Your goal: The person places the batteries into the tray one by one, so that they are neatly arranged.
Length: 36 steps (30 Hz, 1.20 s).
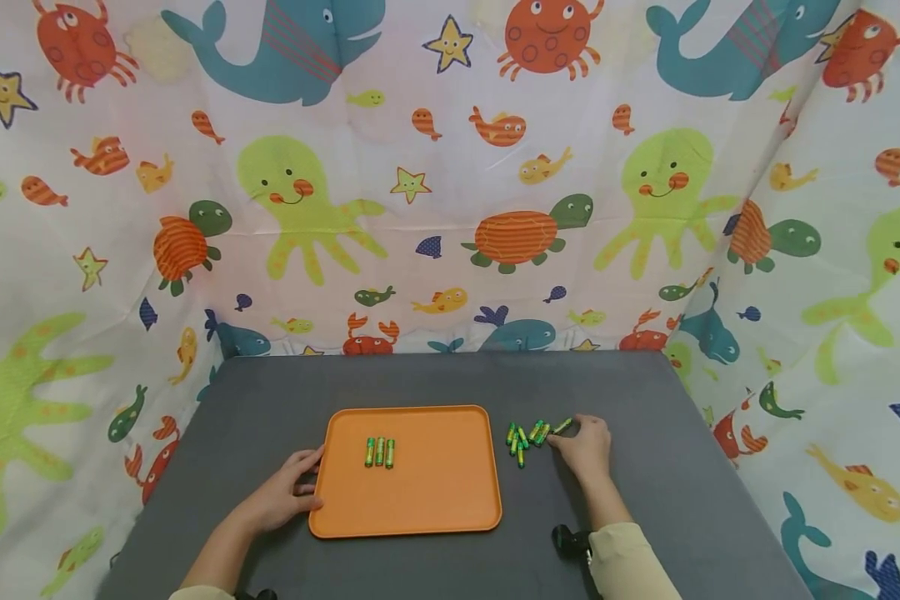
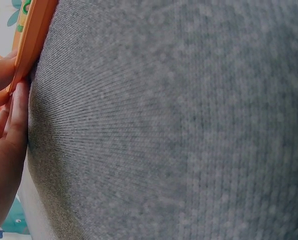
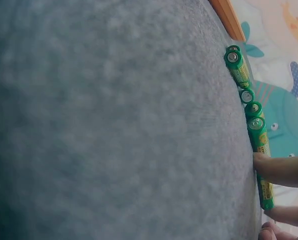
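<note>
An orange tray (image 1: pixel 405 508) lies on the grey table, with several green-and-yellow batteries in view. Three of those batteries (image 1: pixel 379 452) stand side by side inside the tray, in its upper left part. My left hand (image 1: pixel 288 490) holds the tray's left rim between thumb and fingers, which the left wrist view also shows at the orange edge. Right of the tray lies a loose cluster of batteries (image 1: pixel 521 442). At the cluster's right end my right hand (image 1: pixel 587 446) pinches one battery (image 1: pixel 562 426) with thumb and finger. In the right wrist view, the thumb partly covers a battery (image 3: pixel 266 192).
The grey table (image 1: pixel 435 571) carries the tray and batteries. Behind it and at both sides hangs a white cloth (image 1: pixel 390 317) printed with sea animals. A black wrist device (image 1: pixel 570 542) sits below my right hand.
</note>
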Each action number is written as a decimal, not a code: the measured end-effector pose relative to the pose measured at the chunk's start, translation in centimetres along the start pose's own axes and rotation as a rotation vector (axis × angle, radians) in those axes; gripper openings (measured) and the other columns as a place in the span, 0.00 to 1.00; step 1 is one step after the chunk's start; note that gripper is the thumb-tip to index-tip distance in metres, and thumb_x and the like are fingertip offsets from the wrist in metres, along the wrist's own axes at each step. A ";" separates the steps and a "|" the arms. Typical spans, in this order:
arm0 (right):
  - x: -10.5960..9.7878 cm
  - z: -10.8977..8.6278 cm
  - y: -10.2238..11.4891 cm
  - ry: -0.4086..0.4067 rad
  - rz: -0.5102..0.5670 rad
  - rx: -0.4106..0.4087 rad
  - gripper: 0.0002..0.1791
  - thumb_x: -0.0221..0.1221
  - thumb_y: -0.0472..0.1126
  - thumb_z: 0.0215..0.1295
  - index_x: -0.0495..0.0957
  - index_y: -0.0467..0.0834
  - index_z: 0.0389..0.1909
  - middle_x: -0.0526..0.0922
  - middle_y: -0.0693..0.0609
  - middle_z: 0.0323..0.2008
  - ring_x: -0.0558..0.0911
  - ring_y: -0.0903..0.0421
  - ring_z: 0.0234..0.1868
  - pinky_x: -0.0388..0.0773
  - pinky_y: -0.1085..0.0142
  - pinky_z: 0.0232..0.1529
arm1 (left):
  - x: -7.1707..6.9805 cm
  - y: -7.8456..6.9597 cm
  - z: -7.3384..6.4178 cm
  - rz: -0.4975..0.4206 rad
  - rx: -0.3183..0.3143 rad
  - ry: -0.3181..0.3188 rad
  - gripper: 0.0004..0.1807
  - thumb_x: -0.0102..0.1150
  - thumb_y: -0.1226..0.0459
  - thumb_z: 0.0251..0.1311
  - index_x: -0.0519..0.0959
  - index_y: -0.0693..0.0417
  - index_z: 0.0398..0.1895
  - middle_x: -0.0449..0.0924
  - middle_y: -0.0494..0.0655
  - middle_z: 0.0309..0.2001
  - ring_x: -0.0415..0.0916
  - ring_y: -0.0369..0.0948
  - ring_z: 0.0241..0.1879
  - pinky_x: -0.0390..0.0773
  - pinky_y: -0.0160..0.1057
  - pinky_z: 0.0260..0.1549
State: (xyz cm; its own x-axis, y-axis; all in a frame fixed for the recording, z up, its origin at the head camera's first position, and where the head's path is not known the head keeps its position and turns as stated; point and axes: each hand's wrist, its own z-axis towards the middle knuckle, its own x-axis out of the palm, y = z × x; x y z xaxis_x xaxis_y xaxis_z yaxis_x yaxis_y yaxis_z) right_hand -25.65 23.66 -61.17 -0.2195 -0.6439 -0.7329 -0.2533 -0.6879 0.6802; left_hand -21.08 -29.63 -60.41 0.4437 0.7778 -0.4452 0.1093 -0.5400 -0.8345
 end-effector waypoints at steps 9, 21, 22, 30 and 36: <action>0.2 0.1 0.0 -0.011 0.017 0.005 0.35 0.71 0.39 0.57 0.73 0.29 0.63 0.68 0.26 0.63 0.64 0.28 0.65 0.64 0.38 0.66 | 0.1 0.1 -0.1 0.005 -0.023 -0.013 0.54 0.74 0.63 0.56 0.51 0.51 0.82 0.54 0.56 0.74 0.69 0.55 0.66 0.80 0.49 0.58; -0.1 0.3 0.9 0.009 0.259 0.015 0.35 0.69 0.37 0.59 0.71 0.38 0.69 0.79 0.36 0.61 0.84 0.43 0.55 0.83 0.54 0.51 | 0.0 -0.1 -0.3 -0.001 -0.038 -0.022 0.54 0.74 0.63 0.56 0.51 0.51 0.82 0.54 0.56 0.74 0.70 0.54 0.65 0.80 0.50 0.58; -0.2 0.3 1.1 0.025 0.294 0.012 0.35 0.69 0.36 0.59 0.71 0.37 0.69 0.79 0.36 0.60 0.84 0.43 0.55 0.84 0.56 0.50 | 0.0 -0.1 -0.3 -0.003 -0.036 -0.019 0.54 0.74 0.63 0.56 0.51 0.51 0.82 0.54 0.56 0.74 0.70 0.54 0.65 0.80 0.50 0.58; -1.2 -0.2 3.7 0.133 0.461 -0.026 0.34 0.68 0.35 0.60 0.71 0.40 0.69 0.79 0.39 0.61 0.82 0.45 0.58 0.83 0.71 0.43 | 0.0 -0.2 -0.3 0.000 -0.022 -0.003 0.53 0.73 0.63 0.58 0.50 0.50 0.82 0.52 0.56 0.75 0.68 0.56 0.67 0.79 0.50 0.59; -2.1 -1.2 6.6 0.178 0.500 -0.052 0.33 0.69 0.38 0.61 0.73 0.45 0.68 0.80 0.40 0.59 0.82 0.46 0.58 0.84 0.64 0.46 | -0.1 -0.2 -0.3 -0.008 -0.005 0.008 0.53 0.72 0.62 0.59 0.49 0.51 0.82 0.51 0.57 0.75 0.66 0.56 0.68 0.79 0.50 0.59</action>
State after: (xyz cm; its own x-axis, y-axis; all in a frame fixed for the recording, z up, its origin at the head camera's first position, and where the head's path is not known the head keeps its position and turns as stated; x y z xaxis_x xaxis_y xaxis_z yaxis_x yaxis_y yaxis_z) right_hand -25.68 20.08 -55.10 -0.1371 -0.9411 -0.3091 -0.1112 -0.2955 0.9489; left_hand -20.92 -29.69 -60.12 0.4495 0.7794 -0.4364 0.1174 -0.5359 -0.8361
